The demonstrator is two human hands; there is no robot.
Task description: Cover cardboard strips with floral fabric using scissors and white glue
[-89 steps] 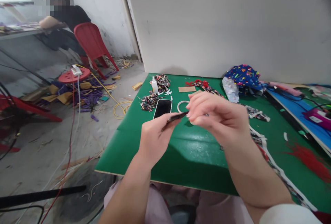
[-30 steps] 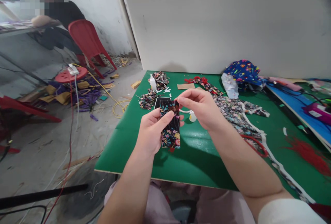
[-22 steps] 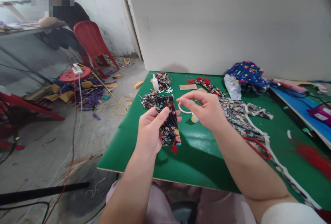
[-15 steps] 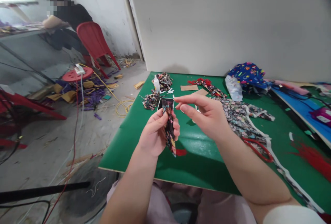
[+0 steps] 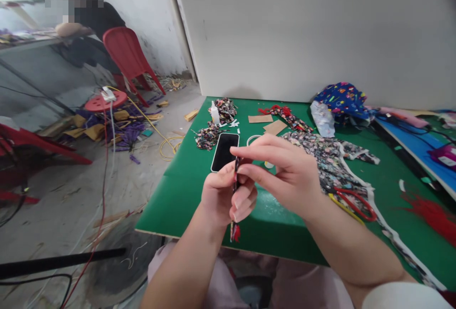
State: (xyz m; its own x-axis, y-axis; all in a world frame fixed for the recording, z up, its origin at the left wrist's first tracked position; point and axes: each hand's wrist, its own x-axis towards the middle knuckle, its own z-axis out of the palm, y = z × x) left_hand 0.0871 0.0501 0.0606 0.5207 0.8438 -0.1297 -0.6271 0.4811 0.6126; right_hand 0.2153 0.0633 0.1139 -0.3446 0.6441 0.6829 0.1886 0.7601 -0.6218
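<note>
My left hand (image 5: 223, 197) is closed on a flat piece wrapped in dark floral fabric (image 5: 234, 230), held edge-on above the near part of the green table (image 5: 185, 190). A red bit shows at its lower end. My right hand (image 5: 285, 176) lies over the left, its fingertips pinching the upper end of the same piece. A black phone (image 5: 224, 151) lies face up just beyond my hands. A white ring (image 5: 252, 139) and a small white bottle (image 5: 269, 164) are partly hidden behind my right hand.
Floral fabric (image 5: 327, 154) and red-handled scissors (image 5: 352, 202) lie to the right. A glue bottle (image 5: 214, 113), fabric scraps (image 5: 208, 137) and card pieces (image 5: 260, 119) sit further back. A blue patterned bundle (image 5: 340, 100) lies by the white board. A seated person, a red chair (image 5: 128, 59) and floor litter at left.
The fabric-covered piece turned from face-on to edge-on in my left hand. My right hand let go of it, then came back onto its upper end. Both hands dropped nearer to me.
</note>
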